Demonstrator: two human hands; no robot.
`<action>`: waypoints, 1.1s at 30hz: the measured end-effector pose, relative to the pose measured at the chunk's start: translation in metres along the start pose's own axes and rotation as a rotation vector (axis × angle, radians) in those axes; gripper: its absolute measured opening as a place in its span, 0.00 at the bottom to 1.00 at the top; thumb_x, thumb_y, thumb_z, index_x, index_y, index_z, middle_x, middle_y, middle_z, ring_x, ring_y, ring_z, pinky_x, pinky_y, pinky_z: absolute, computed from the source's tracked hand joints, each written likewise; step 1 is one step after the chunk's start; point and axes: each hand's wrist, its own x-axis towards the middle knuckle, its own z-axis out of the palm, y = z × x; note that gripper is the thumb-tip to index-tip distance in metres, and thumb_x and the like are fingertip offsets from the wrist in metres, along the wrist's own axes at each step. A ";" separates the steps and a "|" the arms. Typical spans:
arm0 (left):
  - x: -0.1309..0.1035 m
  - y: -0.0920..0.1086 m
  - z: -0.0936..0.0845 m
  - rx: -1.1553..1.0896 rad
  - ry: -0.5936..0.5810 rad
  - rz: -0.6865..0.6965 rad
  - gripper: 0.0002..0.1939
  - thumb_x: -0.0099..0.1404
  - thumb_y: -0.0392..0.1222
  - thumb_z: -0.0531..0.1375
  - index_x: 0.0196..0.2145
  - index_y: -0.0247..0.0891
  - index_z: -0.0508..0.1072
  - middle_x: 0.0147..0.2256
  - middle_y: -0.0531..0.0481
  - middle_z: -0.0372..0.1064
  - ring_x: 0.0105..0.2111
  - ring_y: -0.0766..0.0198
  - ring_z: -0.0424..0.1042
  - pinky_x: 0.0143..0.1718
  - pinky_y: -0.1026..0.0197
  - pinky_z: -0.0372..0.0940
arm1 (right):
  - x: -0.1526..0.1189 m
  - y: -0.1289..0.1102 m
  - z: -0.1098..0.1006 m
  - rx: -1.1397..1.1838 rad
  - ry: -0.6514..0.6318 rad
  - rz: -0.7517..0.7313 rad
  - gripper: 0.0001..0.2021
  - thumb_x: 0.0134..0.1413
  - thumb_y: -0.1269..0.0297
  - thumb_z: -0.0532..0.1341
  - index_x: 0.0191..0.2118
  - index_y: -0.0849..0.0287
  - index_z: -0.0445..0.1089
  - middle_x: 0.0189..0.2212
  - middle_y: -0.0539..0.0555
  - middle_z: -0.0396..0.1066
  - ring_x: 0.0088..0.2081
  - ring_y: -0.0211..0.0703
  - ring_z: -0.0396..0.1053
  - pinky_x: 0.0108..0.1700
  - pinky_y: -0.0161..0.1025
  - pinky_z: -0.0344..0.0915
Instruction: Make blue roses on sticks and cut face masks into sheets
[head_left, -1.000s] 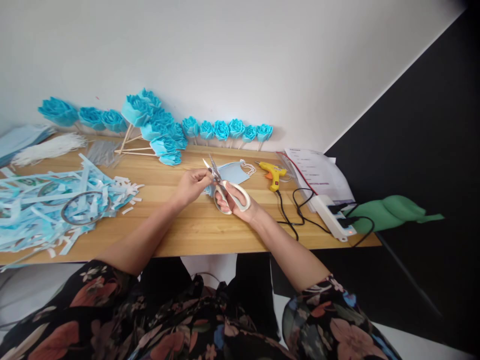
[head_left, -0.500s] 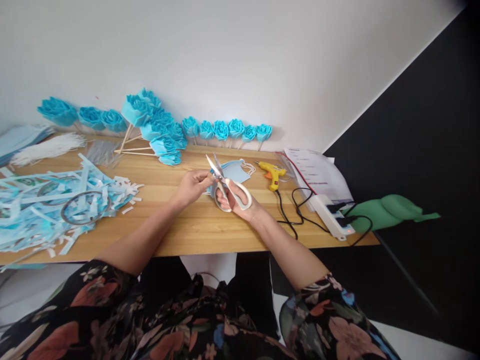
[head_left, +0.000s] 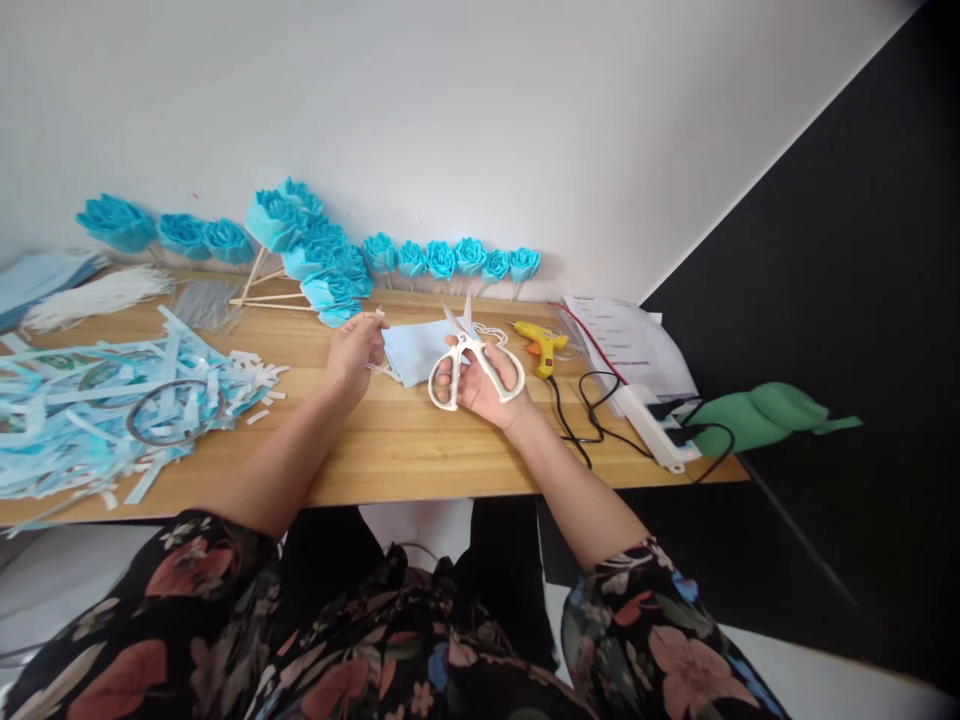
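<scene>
My right hand [head_left: 486, 392] grips white-handled scissors [head_left: 466, 343], its fingers through the loops, the blades apart and pointing toward the wall. To the left, my left hand [head_left: 355, 357] is closed in a pinch, with a tiny white piece showing at its fingertips, too small to name. Between the hands a light-blue face mask [head_left: 420, 348] lies on the table, partly behind the scissors. White ear loops [head_left: 491, 334] show beside it at the right, and more white cord shows at its left edge.
Blue paper flowers [head_left: 440, 259] on sticks line the wall, with several heaped [head_left: 315, 250] at centre left. Blue and white strips [head_left: 97, 410] and a roll of tape cover the left. A yellow glue gun [head_left: 541, 345], black cords and a power strip [head_left: 660, 430] are at the right.
My left hand has drawn away to the left from the scissors. My right hand has shifted slightly right with them, and the blue mask on the table is more exposed.
</scene>
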 end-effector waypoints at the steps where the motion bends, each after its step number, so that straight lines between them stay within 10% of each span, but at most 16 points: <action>1: 0.003 -0.001 -0.003 -0.028 0.023 -0.001 0.11 0.57 0.45 0.62 0.23 0.38 0.66 0.13 0.63 0.41 0.13 0.75 0.41 0.15 0.68 0.40 | -0.001 -0.001 -0.002 -0.018 -0.001 -0.026 0.25 0.56 0.39 0.57 0.48 0.53 0.67 0.32 0.52 0.73 0.32 0.43 0.69 0.33 0.42 0.68; 7: 0.012 -0.001 -0.011 -0.116 0.065 0.073 0.13 0.61 0.47 0.64 0.26 0.39 0.66 0.15 0.59 0.54 0.15 0.72 0.56 0.19 0.67 0.54 | -0.003 -0.005 -0.007 -0.394 0.084 -0.201 0.29 0.53 0.40 0.60 0.54 0.54 0.67 0.33 0.53 0.73 0.30 0.41 0.68 0.29 0.37 0.65; 12: 0.013 0.002 -0.010 -0.147 0.033 0.049 0.16 0.63 0.52 0.64 0.27 0.39 0.66 0.16 0.59 0.56 0.16 0.70 0.60 0.22 0.65 0.59 | -0.025 -0.025 -0.001 -1.280 0.279 -0.256 0.27 0.50 0.56 0.67 0.57 0.53 0.70 0.40 0.54 0.76 0.40 0.45 0.73 0.42 0.41 0.67; 19: 0.005 0.015 0.000 -0.203 -0.054 -0.003 0.16 0.66 0.52 0.63 0.29 0.40 0.66 0.16 0.60 0.54 0.16 0.70 0.58 0.23 0.65 0.61 | -0.065 -0.048 -0.007 -1.948 0.281 0.137 0.23 0.48 0.61 0.68 0.53 0.50 0.73 0.38 0.55 0.78 0.39 0.52 0.74 0.39 0.42 0.65; 33: -0.014 0.023 0.005 0.171 -0.313 0.417 0.17 0.60 0.55 0.67 0.29 0.38 0.78 0.40 0.47 0.75 0.46 0.58 0.71 0.50 0.58 0.63 | 0.035 -0.007 0.067 -1.468 0.135 -0.287 0.19 0.54 0.59 0.66 0.50 0.60 0.74 0.26 0.46 0.69 0.29 0.36 0.64 0.35 0.35 0.55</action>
